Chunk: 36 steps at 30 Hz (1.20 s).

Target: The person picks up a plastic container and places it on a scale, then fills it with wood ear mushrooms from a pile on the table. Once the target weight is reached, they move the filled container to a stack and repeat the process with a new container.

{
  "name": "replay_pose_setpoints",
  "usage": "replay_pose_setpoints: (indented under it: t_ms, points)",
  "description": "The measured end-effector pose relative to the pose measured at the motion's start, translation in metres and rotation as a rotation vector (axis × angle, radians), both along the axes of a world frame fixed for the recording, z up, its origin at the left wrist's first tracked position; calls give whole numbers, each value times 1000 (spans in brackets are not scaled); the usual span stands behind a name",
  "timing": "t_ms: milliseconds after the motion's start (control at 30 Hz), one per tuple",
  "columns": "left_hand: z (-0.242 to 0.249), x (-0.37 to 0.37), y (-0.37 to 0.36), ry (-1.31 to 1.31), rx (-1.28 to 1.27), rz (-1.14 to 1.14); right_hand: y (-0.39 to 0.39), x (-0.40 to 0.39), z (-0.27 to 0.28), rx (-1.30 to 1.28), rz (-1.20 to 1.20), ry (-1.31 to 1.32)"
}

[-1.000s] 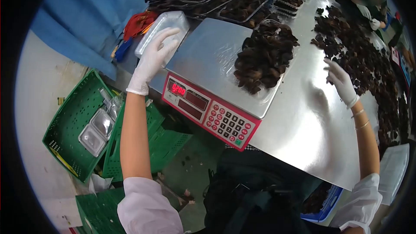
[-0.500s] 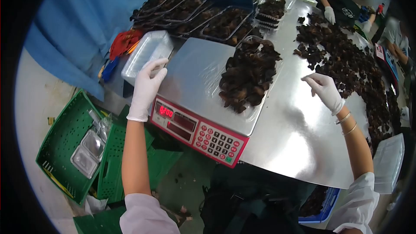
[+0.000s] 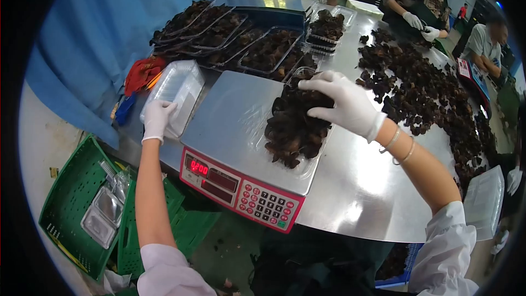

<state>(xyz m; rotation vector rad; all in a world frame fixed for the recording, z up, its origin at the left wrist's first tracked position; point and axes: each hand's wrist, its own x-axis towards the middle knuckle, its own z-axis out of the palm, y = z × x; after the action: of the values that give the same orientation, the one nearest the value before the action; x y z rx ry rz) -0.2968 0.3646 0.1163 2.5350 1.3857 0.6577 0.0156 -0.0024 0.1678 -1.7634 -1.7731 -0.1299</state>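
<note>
My left hand (image 3: 159,119), in a white glove, is at the near-left edge of the stacked clear trays (image 3: 183,85), its fingers closed on the rim. My right hand (image 3: 348,104), also gloved, reaches over the top of a heap of dark, wrinkled pieces (image 3: 293,126), fingers spread and fingertips touching it. The heap sits in a clear tray on the right side of the scale's metal plate (image 3: 219,109). The scale's red front panel (image 3: 241,191) shows 0.200 in red digits.
Filled trays (image 3: 268,49) stand behind the scale. Loose dark pieces (image 3: 416,87) cover the table's right side. Green crates (image 3: 76,203) are at lower left, clear trays (image 3: 485,203) at lower right. Across the table is a co-worker (image 3: 419,0) with gloved hands; another person (image 3: 485,46) sits farther right.
My right hand has moved left from above the bare metal onto the dark heap, its fingers opening. My left hand has moved down and left, onto the tray stack's edge. The view has shifted slightly.
</note>
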Motion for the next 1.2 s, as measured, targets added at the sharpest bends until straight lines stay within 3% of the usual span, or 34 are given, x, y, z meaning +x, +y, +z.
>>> replay_pose_setpoints:
  t_ms: [133,233,333,467,533,567,600,667,767,800,867,933,1033,1133,1200]
  points:
    - [3,-6,7,26,-33,8,15,4,-6,-48,-9,-114]
    - [-5,-15,36,38,-140,29,17,1,1,142,6,487]
    - [-9,-21,53,32,-245,11,-3,9,18,77,11,1078]
    - [-10,-18,49,6,-222,39,-23,30,6,95,425,1959]
    - [-11,-17,41,-9,-204,40,-31,30,1,73,156,2271]
    - [-10,-17,38,-17,-187,44,-34,31,-1,-34,227,2337]
    - [-9,-18,38,-15,-184,48,-34,19,5,-24,68,2346]
    - [-7,-18,38,-52,-218,-26,-32,13,2,-137,223,2219]
    - [-5,-19,39,-92,-316,-25,-23,-7,14,-327,461,1723]
    - [-4,-18,39,-93,-307,-15,-21,-16,19,-419,329,1372]
    - [-2,-17,36,-104,-327,30,-11,-27,6,-412,286,795]
    - [-4,-19,37,-88,-305,24,-13,-45,7,-231,156,128]
    - [-2,-14,33,-34,-242,5,-8,-49,7,-378,140,4]
    - [8,-8,12,-100,-310,61,-5,-44,6,-387,140,-22]
    - [9,-8,3,-98,-185,-29,-4,-42,4,-284,168,101]
